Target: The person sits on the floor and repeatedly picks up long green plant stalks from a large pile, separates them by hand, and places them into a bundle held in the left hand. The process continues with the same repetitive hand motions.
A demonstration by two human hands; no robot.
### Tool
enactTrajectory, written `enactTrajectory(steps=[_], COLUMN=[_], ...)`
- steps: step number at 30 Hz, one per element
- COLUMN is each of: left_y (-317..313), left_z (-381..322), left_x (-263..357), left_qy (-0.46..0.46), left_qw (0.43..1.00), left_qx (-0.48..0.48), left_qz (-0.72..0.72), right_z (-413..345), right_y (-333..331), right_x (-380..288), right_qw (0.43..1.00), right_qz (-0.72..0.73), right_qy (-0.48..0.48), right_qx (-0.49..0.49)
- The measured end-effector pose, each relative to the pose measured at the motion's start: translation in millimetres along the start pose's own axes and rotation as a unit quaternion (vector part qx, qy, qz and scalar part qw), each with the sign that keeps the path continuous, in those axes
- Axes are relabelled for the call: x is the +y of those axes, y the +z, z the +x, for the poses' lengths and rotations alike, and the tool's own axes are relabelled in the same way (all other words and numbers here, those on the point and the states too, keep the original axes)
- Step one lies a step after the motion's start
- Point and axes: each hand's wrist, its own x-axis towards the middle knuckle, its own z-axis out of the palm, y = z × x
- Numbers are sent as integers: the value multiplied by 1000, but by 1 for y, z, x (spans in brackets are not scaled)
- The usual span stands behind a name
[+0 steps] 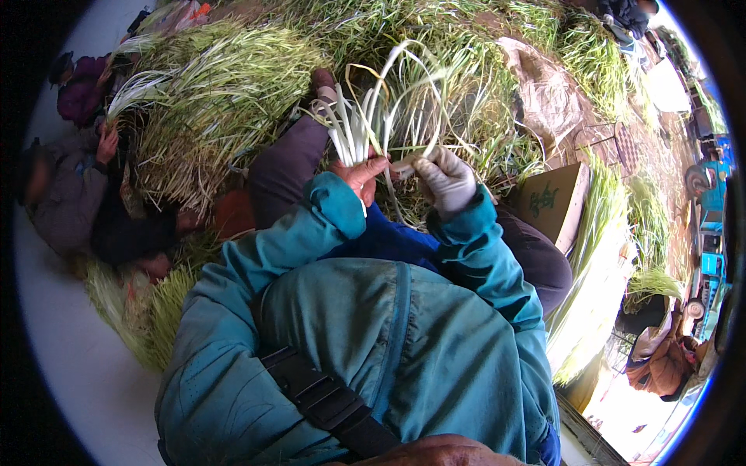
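Observation:
My left hand [360, 175], bare, is closed around a small bunch of white-stemmed leafy stalks [348, 137], which look like green garlic or young leeks. The white ends point up and away from me. My right hand [447, 179] wears a pale, soiled glove. Its thumb and fingers pinch a thin pale leaf strand [436, 131], which arches up and back towards the bunch. Both hands are close together above my lap, over a blue cloth [379, 239]. Some strands hang between them, and their lower ends are partly hidden.
A large heap of green stalks [227, 87] lies ahead to the left. Loose leaves [466, 93] cover the ground ahead. A cardboard box [551, 201] stands by my right knee, beside laid-out stalks [600, 279]. One person [64, 198] sits at left holding stalks; others sit farther off.

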Motion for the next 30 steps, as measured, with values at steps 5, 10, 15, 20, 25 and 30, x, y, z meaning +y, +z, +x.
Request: enactTrajectory(steps=[5, 10, 15, 20, 25, 30], left_y=[-25, -16, -2, 2, -7, -24], left_z=[11, 15, 10, -2, 4, 10], left_x=[3, 4, 1, -4, -8, -6], left_qy=[3, 44, 42, -10, -42, -52], left_qw=[1000, 997, 988, 991, 996, 990], left_qx=[20, 10, -64, -10, -3, -60], left_qz=[-15, 61, 136, 134, 83, 116], right_z=[-28, -44, -8, 15, 0, -31], right_y=[-41, -107, -59, 2, -9, -67], right_x=[-28, -6, -6, 1, -1, -55], right_qw=[992, 683, 925, 996, 996, 981], right_qz=[-70, -718, -367, -74, -10, 43], right_qy=[89, 130, -74, 0, -30, -58], right_qx=[-58, 33, -67, -42, 81, 181])
